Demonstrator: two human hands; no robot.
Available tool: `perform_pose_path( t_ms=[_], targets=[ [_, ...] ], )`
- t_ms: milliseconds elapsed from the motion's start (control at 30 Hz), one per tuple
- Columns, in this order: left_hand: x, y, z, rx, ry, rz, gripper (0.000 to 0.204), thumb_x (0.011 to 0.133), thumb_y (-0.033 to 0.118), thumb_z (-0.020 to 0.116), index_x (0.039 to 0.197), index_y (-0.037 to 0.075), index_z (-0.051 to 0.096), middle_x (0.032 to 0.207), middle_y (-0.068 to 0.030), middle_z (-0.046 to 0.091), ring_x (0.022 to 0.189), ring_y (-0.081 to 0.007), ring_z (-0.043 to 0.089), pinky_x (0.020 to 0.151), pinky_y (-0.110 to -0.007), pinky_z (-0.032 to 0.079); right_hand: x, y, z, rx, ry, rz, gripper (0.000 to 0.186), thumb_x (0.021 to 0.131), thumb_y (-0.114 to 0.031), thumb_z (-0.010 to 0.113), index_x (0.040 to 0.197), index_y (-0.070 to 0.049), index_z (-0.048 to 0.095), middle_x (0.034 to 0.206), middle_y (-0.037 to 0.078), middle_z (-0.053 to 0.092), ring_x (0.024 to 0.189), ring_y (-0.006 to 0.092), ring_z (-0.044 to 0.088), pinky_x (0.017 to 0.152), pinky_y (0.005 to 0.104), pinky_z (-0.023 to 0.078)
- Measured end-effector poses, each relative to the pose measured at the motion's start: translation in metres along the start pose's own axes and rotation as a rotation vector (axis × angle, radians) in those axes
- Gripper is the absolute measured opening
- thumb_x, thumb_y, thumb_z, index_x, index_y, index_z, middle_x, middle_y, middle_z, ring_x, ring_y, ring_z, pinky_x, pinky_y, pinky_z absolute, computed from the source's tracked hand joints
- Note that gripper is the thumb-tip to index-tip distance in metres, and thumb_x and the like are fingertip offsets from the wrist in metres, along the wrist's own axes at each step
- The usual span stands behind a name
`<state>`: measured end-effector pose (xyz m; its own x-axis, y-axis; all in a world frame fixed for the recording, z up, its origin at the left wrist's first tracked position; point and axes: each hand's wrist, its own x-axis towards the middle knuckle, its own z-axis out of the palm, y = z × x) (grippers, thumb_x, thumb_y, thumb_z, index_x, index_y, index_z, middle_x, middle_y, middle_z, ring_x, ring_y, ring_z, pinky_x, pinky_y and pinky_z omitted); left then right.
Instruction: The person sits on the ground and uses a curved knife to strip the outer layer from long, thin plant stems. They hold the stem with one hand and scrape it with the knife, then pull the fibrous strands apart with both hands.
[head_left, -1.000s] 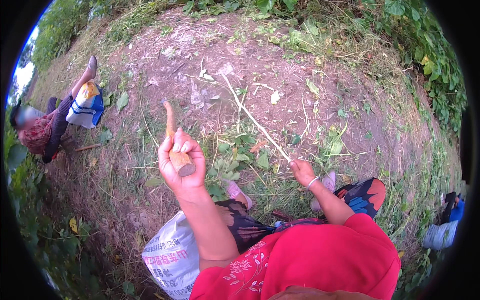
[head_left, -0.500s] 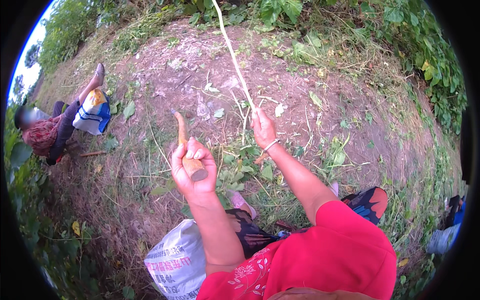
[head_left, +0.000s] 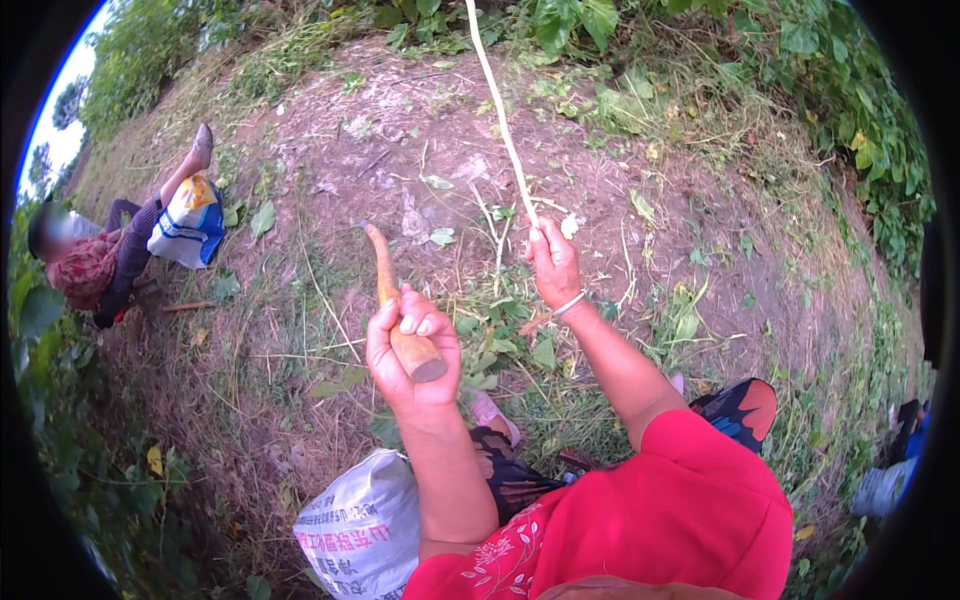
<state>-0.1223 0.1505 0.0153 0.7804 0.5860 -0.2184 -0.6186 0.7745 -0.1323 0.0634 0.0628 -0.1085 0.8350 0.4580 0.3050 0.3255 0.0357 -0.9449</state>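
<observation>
My left hand (head_left: pixel 412 355) is closed around a curved wooden handle (head_left: pixel 386 268), its thick cut end toward me. A small dark tip shows at its far end; I cannot make out what it is. To the right, my right hand (head_left: pixel 555 268) pinches the lower end of a long, pale, bare stick (head_left: pixel 508 125). That stick runs up and away past the top of the picture. The two hands are apart, both above the ground.
A white woven sack (head_left: pixel 365 515) stands by my left elbow. At far left sits another person (head_left: pixel 110 250) beside a blue, white and yellow bag (head_left: pixel 188 228). Cut stems and leaves litter the sloping soil (head_left: pixel 380 120). Leafy vines (head_left: pixel 800 90) edge the upper right.
Both hands have shifted a little to the right and toward me, carrying the wooden handle and the pale stick along. Each hand keeps its hold.
</observation>
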Motion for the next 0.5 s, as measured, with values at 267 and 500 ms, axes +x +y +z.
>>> perform_pose_path(
  t_ms=[267, 500],
  targets=[
    [0.002, -0.001, -0.001, 0.008, -0.018, 0.003, 0.022, 0.085, 0.005, 0.049, 0.104, -0.005, 0.043, 0.073, -0.0038, 0.045, 0.062, -0.0110, 0.047, 0.058, -0.028, 0.042, -0.087, 0.108, -0.050, -0.674, -0.555, 0.512, 0.028, 0.090, -0.026, 0.045, 0.098, -0.007, 0.064, 0.097, 0.017, 0.063, 0.093, 0.0335, 0.059, 0.084, 0.0435, 0.043],
    [0.002, -0.007, 0.004, 0.002, -0.005, 0.025, 0.029, 0.085, 0.003, 0.049, 0.107, -0.011, 0.036, 0.068, -0.0029, 0.041, 0.060, -0.0113, 0.046, 0.055, -0.026, 0.042, -0.032, 0.010, -0.056, -0.004, -0.110, 0.265, 0.023, 0.094, -0.018, 0.046, 0.108, -0.004, 0.056, 0.064, -0.001, 0.047, 0.059, 0.0060, 0.045, 0.055, 0.0226, 0.038]
  ],
)
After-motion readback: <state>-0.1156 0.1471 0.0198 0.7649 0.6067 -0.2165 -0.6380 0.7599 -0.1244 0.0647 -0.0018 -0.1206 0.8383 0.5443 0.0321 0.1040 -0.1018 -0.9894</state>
